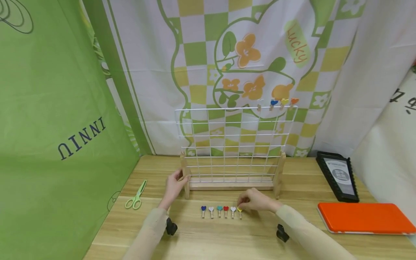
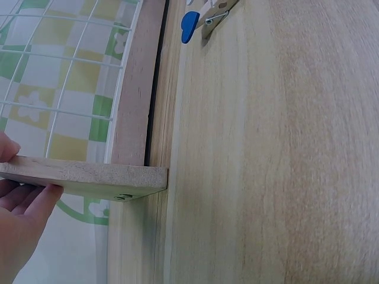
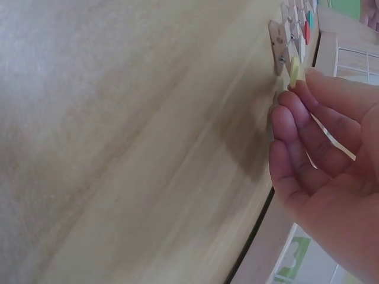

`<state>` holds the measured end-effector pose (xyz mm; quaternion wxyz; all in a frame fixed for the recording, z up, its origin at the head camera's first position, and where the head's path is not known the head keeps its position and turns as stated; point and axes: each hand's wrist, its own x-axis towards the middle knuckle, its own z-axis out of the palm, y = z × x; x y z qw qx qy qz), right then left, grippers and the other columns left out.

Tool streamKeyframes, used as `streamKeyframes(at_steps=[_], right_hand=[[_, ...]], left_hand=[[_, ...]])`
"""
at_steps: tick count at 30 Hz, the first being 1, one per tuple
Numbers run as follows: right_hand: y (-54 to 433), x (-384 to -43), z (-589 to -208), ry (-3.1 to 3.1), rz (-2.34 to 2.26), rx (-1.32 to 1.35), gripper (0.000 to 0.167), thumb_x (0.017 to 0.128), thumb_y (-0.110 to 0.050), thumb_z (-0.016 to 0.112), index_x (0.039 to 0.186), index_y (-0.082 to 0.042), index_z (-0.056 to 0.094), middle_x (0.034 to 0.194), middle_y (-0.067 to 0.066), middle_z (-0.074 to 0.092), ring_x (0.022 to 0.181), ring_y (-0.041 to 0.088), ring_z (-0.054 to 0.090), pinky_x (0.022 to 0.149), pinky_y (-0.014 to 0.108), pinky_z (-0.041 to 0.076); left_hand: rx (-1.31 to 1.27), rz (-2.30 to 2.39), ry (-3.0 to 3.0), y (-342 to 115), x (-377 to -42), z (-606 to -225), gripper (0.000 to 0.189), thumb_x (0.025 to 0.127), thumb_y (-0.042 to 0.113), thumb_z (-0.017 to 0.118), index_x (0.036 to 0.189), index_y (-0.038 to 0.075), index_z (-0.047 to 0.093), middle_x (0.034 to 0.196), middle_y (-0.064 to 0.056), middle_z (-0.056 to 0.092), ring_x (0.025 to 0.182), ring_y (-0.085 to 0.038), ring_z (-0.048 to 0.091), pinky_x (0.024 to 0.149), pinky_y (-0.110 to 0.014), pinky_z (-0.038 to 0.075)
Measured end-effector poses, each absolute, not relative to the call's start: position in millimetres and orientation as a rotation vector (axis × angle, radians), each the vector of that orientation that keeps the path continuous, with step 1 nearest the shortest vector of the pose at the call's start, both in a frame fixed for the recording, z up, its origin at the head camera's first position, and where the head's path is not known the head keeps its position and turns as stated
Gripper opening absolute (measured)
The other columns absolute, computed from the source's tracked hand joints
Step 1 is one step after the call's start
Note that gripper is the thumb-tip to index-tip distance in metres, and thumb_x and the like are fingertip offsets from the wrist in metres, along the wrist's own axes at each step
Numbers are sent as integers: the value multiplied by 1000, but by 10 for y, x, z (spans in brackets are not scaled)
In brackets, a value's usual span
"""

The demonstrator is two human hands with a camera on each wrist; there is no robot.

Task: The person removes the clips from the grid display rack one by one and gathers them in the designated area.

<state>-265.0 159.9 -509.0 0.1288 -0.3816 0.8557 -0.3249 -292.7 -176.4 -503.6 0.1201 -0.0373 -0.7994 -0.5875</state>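
Note:
A white wire grid [image 1: 232, 146] stands upright in a wooden base, with several heart-topped mini clothespins, the blue one [image 1: 274, 103] among them, along its top right edge. My left hand [image 1: 176, 186] grips the base's left wooden post [image 2: 83, 173], thumb on one face and fingers on the other. In front of the base lies a row of mini clothespins with blue, white, teal, red and yellow hearts. At the row's right end my right hand [image 1: 255, 199] pinches the yellow-heart clothespin [image 3: 295, 71] between thumb and index finger, its other fingers curled below.
Green scissors [image 1: 137, 196] lie on the table's left side. To the right are an orange-red case [image 1: 365, 218] and a black-framed item [image 1: 338, 176] with a grey label. A patterned curtain [image 1: 201, 43] hangs behind the grid.

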Motion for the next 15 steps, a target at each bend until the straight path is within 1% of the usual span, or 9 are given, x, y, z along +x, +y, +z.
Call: streamKeyframes(at_steps=[4,6,11,13,15], right_hand=[[1653,-2649,-4974,2542,-914,-1097,9,93,-12,68,95,-5,73,90,5,74,77,2,64,68,14,55],[1684,-2663,-4842,2588,-902,-1144,9,93,-11,68,96,-4,73,91,5,74,78,4,65,68,16,57],[1753,-2704,-4288,2739,-904,-1239,9,92,-8,68,98,-5,74,92,6,76,80,11,70,71,22,61],[1779,-2703,-4029,2812,-906,-1248,9,91,-8,69,98,-7,74,92,4,76,81,11,70,72,22,61],[1806,-2698,-3776,2890,-912,-1300,8,89,-7,71,97,-9,74,91,2,75,80,10,69,69,24,61]], left_hand=[[-109,-1732,-2335,-1785,-2961,-5103,40,89,-5,65,127,-16,56,125,-35,62,120,-46,61,102,-47,54],[-111,-1749,-2335,-1805,-2978,-5134,41,89,-3,66,127,-14,57,125,-33,63,120,-45,61,101,-44,55],[-143,-1766,-2321,-1838,-3000,-5159,42,89,0,67,128,-14,57,126,-34,62,121,-46,60,101,-44,55],[-145,-1755,-2319,-1837,-3005,-5160,43,89,0,67,128,-15,57,126,-35,61,120,-47,60,100,-44,56],[-131,-1743,-2324,-1828,-3005,-5158,43,89,0,68,128,-15,57,125,-34,62,120,-46,61,99,-42,57]])
